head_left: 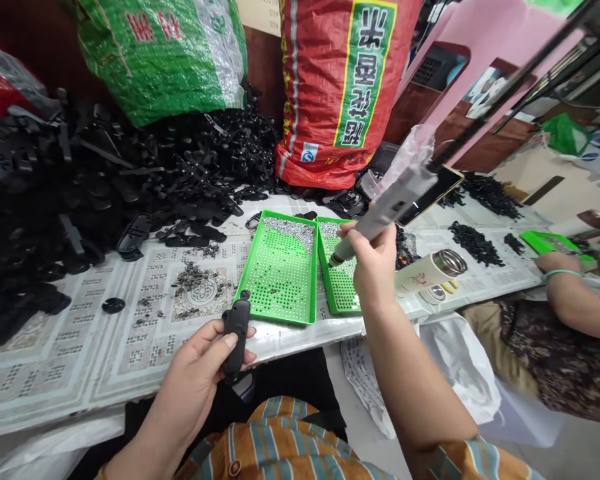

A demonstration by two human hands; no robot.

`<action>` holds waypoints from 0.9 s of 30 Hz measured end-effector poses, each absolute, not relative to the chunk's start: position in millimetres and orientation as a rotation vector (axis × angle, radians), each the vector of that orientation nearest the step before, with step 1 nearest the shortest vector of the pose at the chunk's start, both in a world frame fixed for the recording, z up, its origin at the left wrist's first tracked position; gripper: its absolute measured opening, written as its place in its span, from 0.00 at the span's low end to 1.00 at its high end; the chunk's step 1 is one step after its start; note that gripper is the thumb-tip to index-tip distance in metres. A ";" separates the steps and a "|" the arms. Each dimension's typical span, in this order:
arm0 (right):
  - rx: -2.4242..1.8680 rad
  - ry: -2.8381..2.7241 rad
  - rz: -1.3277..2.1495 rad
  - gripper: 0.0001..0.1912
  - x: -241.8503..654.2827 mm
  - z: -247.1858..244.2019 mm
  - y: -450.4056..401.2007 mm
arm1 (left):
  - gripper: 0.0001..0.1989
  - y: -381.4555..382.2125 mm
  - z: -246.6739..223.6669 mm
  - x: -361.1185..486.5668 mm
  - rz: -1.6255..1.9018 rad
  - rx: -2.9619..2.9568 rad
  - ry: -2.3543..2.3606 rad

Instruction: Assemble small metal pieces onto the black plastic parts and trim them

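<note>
My left hand (207, 357) is closed around a black plastic part (237, 337), its round-holed end pointing up at the table's front edge. In my right hand (375, 263) is a grey electric screwdriver (387, 207), tilted, with its tip down over the right green tray (329, 283). The left green tray (316, 293) lies just beyond the black part. Small silver screws (290, 230) are heaped at the far end of the left tray, and the tray floors are full of holes. The screwdriver partly hides the right tray.
Black plastic parts (180, 160) are piled along the back left. A green sack (165, 60) and a red sack (320, 87) stand behind. To the right are a white thermos (425, 273), a phone (430, 193) and a co-worker's arm (570, 287).
</note>
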State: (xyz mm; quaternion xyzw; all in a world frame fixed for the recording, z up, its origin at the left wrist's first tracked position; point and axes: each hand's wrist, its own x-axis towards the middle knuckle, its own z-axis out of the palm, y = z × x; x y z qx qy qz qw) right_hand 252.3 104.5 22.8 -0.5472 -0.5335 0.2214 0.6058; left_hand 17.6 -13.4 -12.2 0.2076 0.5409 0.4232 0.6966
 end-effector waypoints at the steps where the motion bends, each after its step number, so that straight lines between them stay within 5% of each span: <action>1: -1.205 -1.225 0.548 0.20 245.1 25.9 97.8 | 0.15 -12.1 -11.7 19.2 0.949 0.461 1.212; 10: -0.773 -1.055 0.788 0.17 193.9 -4.3 86.6 | 0.14 2.2 -13.9 34.2 1.011 0.365 1.252; 27: -0.757 -1.041 0.787 0.16 193.5 -25.3 103.3 | 0.13 3.2 -19.9 39.9 1.042 0.337 1.271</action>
